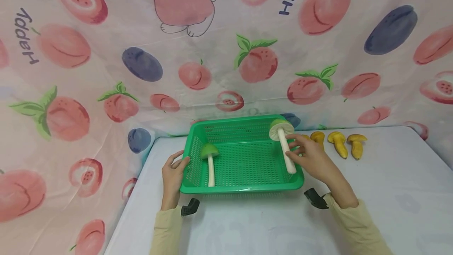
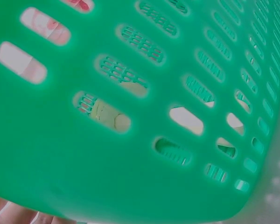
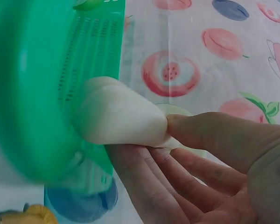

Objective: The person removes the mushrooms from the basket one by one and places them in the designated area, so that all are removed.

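Note:
At its left side, my left hand (image 1: 172,177) grips the green plastic basket (image 1: 244,188), thumb at the rim. The left wrist view shows the slotted basket wall (image 2: 60,163) close up, with fingertips (image 2: 18,214) at the lower left. My right hand (image 1: 313,158) pinches the white stem of a green-capped toy mushroom (image 1: 286,150) over the basket's right end, cap toward the far side. Thumb and fingers press the thick stem (image 3: 126,116) in the right wrist view. Another green-capped mushroom (image 1: 211,166) lies inside the basket at the left.
Several yellow toy mushrooms (image 1: 339,145) lie in a row on the white table (image 1: 396,192), right of the basket and partly behind my right hand. A fruit-printed cloth (image 1: 219,50) hangs behind the table. Dark wrist-camera pieces (image 1: 315,198) stick out by both wrists.

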`<move>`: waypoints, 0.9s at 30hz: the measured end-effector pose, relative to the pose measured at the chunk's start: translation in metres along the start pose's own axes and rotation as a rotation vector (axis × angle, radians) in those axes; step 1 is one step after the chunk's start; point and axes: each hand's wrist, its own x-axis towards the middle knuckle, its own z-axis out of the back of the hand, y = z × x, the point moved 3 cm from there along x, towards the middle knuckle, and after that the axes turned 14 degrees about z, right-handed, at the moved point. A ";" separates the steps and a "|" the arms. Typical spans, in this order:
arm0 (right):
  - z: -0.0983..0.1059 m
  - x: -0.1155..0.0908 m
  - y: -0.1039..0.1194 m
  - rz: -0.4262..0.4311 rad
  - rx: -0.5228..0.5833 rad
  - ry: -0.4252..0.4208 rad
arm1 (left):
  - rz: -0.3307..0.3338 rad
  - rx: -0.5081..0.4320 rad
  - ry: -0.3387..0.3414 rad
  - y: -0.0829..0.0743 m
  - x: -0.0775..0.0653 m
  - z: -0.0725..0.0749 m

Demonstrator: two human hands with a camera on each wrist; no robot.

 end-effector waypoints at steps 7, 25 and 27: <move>0.011 -0.007 -0.004 -0.001 -0.012 -0.020 | -0.007 0.002 -0.003 0.000 0.000 0.001; 0.029 -0.028 -0.027 -0.029 -0.050 -0.015 | 0.006 -0.007 0.008 0.001 0.002 0.000; 0.030 -0.030 -0.030 -0.031 -0.042 -0.014 | 0.009 -0.014 0.012 0.001 0.002 0.000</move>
